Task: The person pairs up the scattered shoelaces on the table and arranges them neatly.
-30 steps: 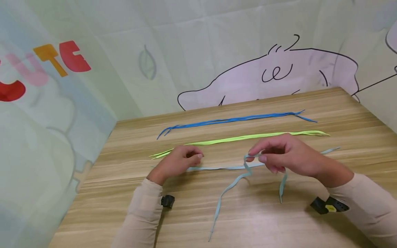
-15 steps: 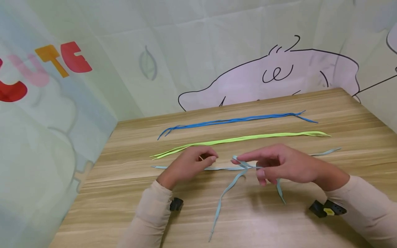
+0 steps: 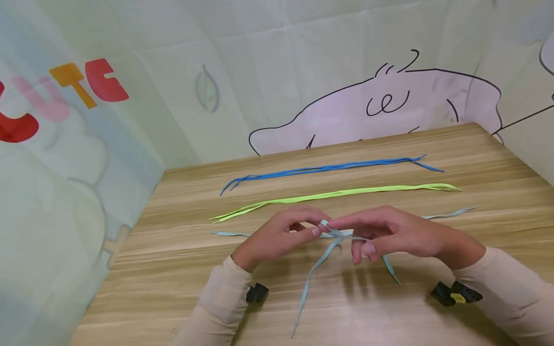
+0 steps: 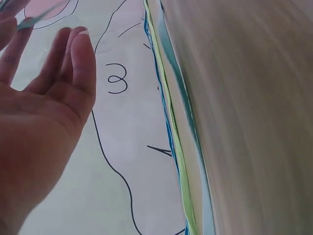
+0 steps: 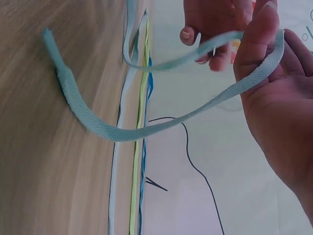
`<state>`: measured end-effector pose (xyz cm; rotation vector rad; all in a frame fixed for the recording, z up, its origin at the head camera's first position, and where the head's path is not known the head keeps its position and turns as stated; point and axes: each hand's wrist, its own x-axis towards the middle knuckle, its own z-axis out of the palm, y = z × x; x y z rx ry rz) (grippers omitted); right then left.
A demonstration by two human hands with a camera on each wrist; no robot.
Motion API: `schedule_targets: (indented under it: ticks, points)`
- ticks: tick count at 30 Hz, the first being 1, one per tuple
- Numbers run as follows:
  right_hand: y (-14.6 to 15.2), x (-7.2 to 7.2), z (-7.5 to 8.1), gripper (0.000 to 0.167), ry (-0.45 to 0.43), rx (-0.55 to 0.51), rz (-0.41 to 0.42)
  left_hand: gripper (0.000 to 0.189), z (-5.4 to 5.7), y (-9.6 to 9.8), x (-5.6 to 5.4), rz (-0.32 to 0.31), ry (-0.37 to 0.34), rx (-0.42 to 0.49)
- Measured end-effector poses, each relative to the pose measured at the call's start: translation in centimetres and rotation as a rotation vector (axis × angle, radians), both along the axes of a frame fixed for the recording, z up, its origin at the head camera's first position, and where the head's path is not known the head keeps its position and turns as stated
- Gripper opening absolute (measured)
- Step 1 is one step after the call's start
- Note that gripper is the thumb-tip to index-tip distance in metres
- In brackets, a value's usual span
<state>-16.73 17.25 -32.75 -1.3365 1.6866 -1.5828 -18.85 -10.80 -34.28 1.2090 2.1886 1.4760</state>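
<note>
My right hand (image 3: 404, 233) holds a light blue shoelace (image 3: 312, 271), with the lace running through its fingers and the index finger stretched to the left. In the right wrist view this lace (image 5: 122, 133) curves down from the hand, its tip hanging at the left. My left hand (image 3: 281, 238) meets it from the left, thumb and index fingertips around the bent part of the lace beside the right index fingertip. The left wrist view shows a piece of the lace (image 4: 30, 22) at those fingertips. Beneath both hands, a second light blue shoelace (image 3: 452, 213) lies across the table.
Behind the hands a pair of yellow-green shoelaces (image 3: 337, 193) lies lengthwise on the wooden table (image 3: 151, 274). Farther back are blue shoelaces (image 3: 346, 166). A printed cloth (image 3: 268, 86) hangs at the table's far edge and left side.
My left hand has moved right to the lace at the right hand's fingertips. My right hand has shifted slightly lower, its index finger straightening leftward and carrying the bent lace along.
</note>
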Motion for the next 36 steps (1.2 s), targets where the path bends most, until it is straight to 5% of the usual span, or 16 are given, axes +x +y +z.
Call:
schedule_targets:
  ticks: [11,23,36]
  points:
    - [0.4,-0.4,-0.1,0.049,0.035,-0.032,-0.102,0.007,0.0,-0.5,0.1,0.098,-0.056,-0.068]
    - [0.3,-0.8,-0.8,0.035,0.024,-0.250,-0.391,0.006,0.3,-1.1,0.0,0.156,-0.111,-0.034]
    - [0.7,-1.3,-1.0,0.023,0.017,-0.255,-0.541,0.010,0.7,-1.6,0.1,0.205,-0.194,0.030]
